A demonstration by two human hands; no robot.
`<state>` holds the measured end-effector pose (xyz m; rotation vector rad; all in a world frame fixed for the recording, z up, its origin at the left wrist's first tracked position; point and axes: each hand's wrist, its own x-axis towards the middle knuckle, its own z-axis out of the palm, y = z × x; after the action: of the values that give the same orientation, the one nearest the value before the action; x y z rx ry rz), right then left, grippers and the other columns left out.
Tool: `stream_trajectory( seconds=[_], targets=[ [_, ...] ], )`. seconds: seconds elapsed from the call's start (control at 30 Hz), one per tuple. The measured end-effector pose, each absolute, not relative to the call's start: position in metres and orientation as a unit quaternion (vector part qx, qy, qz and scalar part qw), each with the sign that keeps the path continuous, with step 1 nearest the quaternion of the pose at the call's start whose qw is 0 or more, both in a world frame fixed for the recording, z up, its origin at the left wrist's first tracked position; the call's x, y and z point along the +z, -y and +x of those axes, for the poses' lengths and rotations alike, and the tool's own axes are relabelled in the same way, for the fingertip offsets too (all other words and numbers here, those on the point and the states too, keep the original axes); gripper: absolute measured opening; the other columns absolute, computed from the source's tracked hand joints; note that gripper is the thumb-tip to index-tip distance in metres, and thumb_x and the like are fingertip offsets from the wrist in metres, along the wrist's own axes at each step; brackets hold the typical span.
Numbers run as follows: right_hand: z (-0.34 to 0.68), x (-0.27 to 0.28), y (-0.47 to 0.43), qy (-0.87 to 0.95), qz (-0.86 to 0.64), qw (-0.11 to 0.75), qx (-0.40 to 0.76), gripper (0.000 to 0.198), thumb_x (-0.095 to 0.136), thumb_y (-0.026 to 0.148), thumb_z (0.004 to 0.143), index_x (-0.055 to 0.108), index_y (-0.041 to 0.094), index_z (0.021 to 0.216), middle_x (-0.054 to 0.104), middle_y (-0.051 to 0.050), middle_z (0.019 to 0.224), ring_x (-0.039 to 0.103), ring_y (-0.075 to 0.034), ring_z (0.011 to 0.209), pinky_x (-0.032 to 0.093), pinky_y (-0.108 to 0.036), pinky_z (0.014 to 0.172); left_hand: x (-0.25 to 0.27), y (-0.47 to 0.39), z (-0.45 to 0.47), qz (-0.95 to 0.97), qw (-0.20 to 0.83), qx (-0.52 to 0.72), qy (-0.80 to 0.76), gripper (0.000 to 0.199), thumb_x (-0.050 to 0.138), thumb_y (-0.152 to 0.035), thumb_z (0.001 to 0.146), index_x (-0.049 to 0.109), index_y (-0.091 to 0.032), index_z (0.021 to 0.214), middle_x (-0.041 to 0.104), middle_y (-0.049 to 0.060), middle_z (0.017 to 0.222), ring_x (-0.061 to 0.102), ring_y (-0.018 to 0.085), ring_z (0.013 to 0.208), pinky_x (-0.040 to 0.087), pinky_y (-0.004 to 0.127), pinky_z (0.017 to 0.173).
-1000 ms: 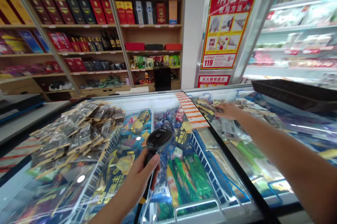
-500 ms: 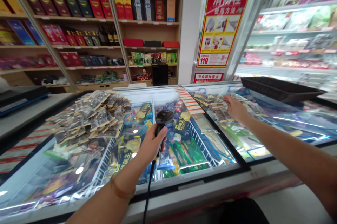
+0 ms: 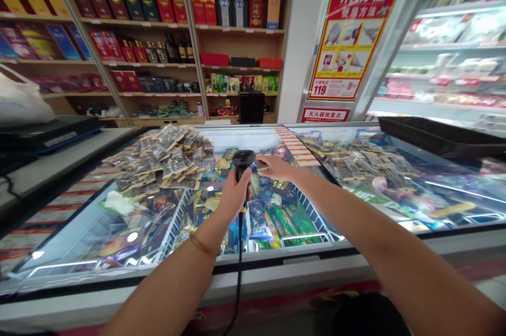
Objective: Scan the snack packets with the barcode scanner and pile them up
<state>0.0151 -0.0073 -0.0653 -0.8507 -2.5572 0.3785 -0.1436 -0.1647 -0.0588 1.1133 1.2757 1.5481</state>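
Observation:
My left hand (image 3: 236, 191) is wrapped round the handle of a black barcode scanner (image 3: 244, 157), which stands upright over the freezer with its cable hanging down. Just right of the scanner's head, my right hand (image 3: 276, 167) pinches a small packet (image 3: 261, 164), dark and mostly covered by the fingers. To the left, a heap of small clear packets (image 3: 169, 154) with dark contents and tan edges lies on the freezer's glass top. More such packets (image 3: 367, 159) are spread on the glass at the right.
Under the glass, the chest freezer (image 3: 269, 267) holds wire baskets of bagged frozen goods. A black tray (image 3: 438, 136) rests at the right. Scales (image 3: 51, 133) with a white plastic bag stand on the left counter. Behind are shelves (image 3: 158, 24) of boxes and bottles.
My right hand has come leftwards from the packets on the right to beside the scanner's head. My left hand still grips the scanner. The view has shifted slightly left.

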Motion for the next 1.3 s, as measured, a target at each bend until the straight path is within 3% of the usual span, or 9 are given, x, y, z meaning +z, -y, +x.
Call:
stream_trajectory(
  seconds=[0.1,0.2,0.33,0.43,0.57,0.67,0.73,0.93,1.3],
  targets=[
    [0.015,-0.059,0.009,0.92,-0.317,0.221,0.073,0.075,0.074,0.049,0.084,0.051,0.024,0.151,0.059,-0.011,0.148,0.056,-0.03,0.136,0.044,-0.04,0.111,-0.06,0.162,-0.144,0.436,0.411,0.614,-0.514,0.053,0.069,-0.069,0.075,0.048,-0.023,0.089,0.055,-0.008,0.059,0.048,0.009,0.038,0.041,0.023,0.037],
    [0.019,-0.051,0.003,0.826,-0.497,0.264,0.014,0.067,0.057,0.062,0.093,0.059,0.016,0.141,0.065,-0.02,0.137,0.06,-0.034,0.128,0.046,-0.045,0.106,-0.059,0.162,-0.144,0.431,0.409,0.62,-0.513,0.053,0.069,-0.069,0.074,0.048,-0.023,0.088,0.054,-0.008,0.058,0.047,0.009,0.038,0.041,0.023,0.036],
    [0.009,-0.051,-0.01,0.773,-0.619,0.1,0.092,0.077,0.061,0.081,0.079,0.074,0.009,0.104,0.075,-0.024,0.099,0.07,-0.038,0.098,0.053,-0.042,0.082,-0.059,0.162,-0.144,0.442,0.407,0.618,-0.506,0.051,0.069,-0.069,0.076,0.048,-0.023,0.088,0.054,-0.008,0.059,0.048,0.009,0.038,0.041,0.022,0.037],
    [-0.008,-0.055,-0.02,0.807,-0.57,0.058,0.141,0.058,0.074,0.07,0.075,0.073,0.013,0.085,0.074,-0.017,0.083,0.07,-0.033,0.088,0.049,-0.034,0.073,-0.062,0.16,-0.145,0.449,0.407,0.608,-0.513,0.052,0.069,-0.069,0.076,0.049,-0.023,0.09,0.055,-0.007,0.06,0.049,0.009,0.039,0.042,0.023,0.037],
    [-0.024,-0.063,-0.027,0.778,-0.538,0.221,0.241,0.035,0.074,0.046,0.08,0.068,0.015,0.096,0.075,-0.008,0.089,0.069,-0.024,0.088,0.047,-0.028,0.072,-0.064,0.159,-0.144,0.452,0.415,0.599,-0.515,0.054,0.069,-0.071,0.074,0.05,-0.023,0.09,0.056,-0.007,0.062,0.049,0.009,0.039,0.042,0.023,0.037],
    [-0.023,-0.071,-0.028,0.672,-0.468,0.409,0.401,0.035,0.065,0.044,0.083,0.063,0.018,0.107,0.075,-0.005,0.097,0.069,-0.022,0.093,0.051,-0.029,0.079,-0.062,0.161,-0.143,0.436,0.425,0.599,-0.52,0.056,0.069,-0.072,0.073,0.051,-0.022,0.09,0.055,-0.007,0.06,0.048,0.009,0.038,0.042,0.023,0.036],
    [-0.017,-0.076,-0.028,0.598,-0.387,0.48,0.512,0.036,0.065,0.046,0.08,0.061,0.021,0.106,0.075,-0.004,0.097,0.07,-0.022,0.095,0.053,-0.031,0.081,-0.06,0.164,-0.141,0.43,0.436,0.599,-0.516,0.056,0.07,-0.072,0.073,0.051,-0.022,0.09,0.055,-0.007,0.061,0.048,0.009,0.038,0.041,0.023,0.037],
    [-0.011,-0.079,-0.028,0.492,-0.295,0.543,0.613,0.043,0.077,0.037,0.061,0.06,0.023,0.099,0.075,-0.001,0.09,0.071,-0.019,0.085,0.054,-0.03,0.08,-0.059,0.172,-0.135,0.468,0.462,0.564,-0.5,0.052,0.071,-0.068,0.075,0.049,-0.022,0.088,0.057,-0.006,0.063,0.048,0.008,0.038,0.039,0.022,0.037],
    [-0.013,-0.083,-0.033,0.51,-0.309,0.532,0.601,0.044,0.082,0.045,0.067,0.067,0.023,0.101,0.075,0.0,0.087,0.072,-0.019,0.082,0.057,-0.032,0.076,-0.056,0.176,-0.135,0.499,0.455,0.531,-0.512,0.051,0.071,-0.066,0.075,0.052,-0.021,0.09,0.056,-0.005,0.063,0.049,0.01,0.041,0.041,0.023,0.037]
  ],
)
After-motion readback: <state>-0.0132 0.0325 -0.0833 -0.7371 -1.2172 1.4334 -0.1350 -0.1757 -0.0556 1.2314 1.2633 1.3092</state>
